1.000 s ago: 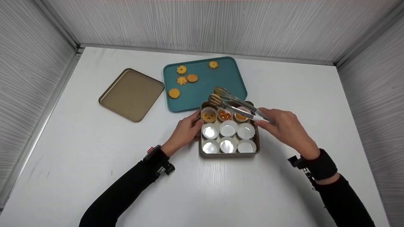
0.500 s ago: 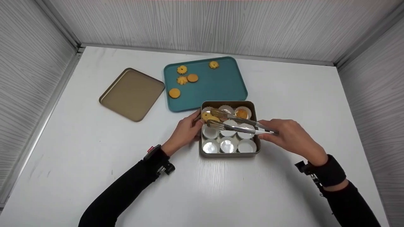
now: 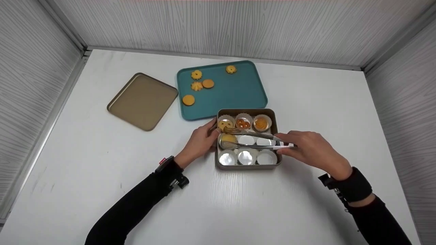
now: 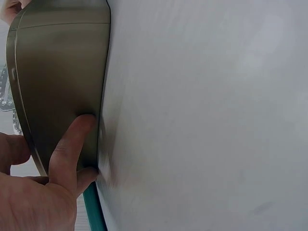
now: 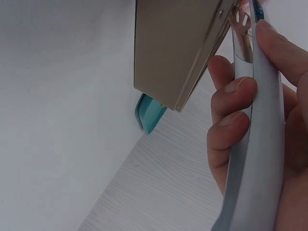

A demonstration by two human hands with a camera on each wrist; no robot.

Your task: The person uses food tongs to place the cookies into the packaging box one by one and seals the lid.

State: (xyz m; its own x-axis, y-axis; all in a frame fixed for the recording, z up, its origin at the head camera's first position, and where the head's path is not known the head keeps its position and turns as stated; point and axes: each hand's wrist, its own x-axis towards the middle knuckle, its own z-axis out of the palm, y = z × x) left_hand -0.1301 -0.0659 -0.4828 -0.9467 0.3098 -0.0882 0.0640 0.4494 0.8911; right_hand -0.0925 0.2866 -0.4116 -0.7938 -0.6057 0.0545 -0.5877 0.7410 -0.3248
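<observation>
A metal tin point(image 3: 247, 167) holds rows of white paper cups point(image 3: 246, 157). My left hand point(image 3: 201, 141) grips its left wall, with the thumb at the rim and fingers against the outside point(image 4: 72, 149). My right hand point(image 3: 311, 149) holds tongs point(image 3: 260, 147), its fingers wrapped round the handle in the right wrist view point(image 5: 262, 144). The tong heads straddle a yellow round cookie point(image 3: 229, 138) in the left cup of the middle row; whether they touch it I cannot tell. The back row carries a cookie with holes point(image 3: 224, 124), a pretzel point(image 3: 243, 123) and a swirled cookie point(image 3: 261, 123).
Behind the tin lies a teal tray point(image 3: 238, 90) with several cookies, among them a flower-shaped one point(image 3: 231, 69) and a plain round one point(image 3: 188, 100). A flat gold-brown tray point(image 3: 143, 102) is at its left. Wood-grain walls point(image 3: 224, 27) border the table.
The tongs have come from the teal tray's front edge into the tin, bringing the round cookie to the middle row's left cup. Their arms now stand wider apart. My left hand stays put.
</observation>
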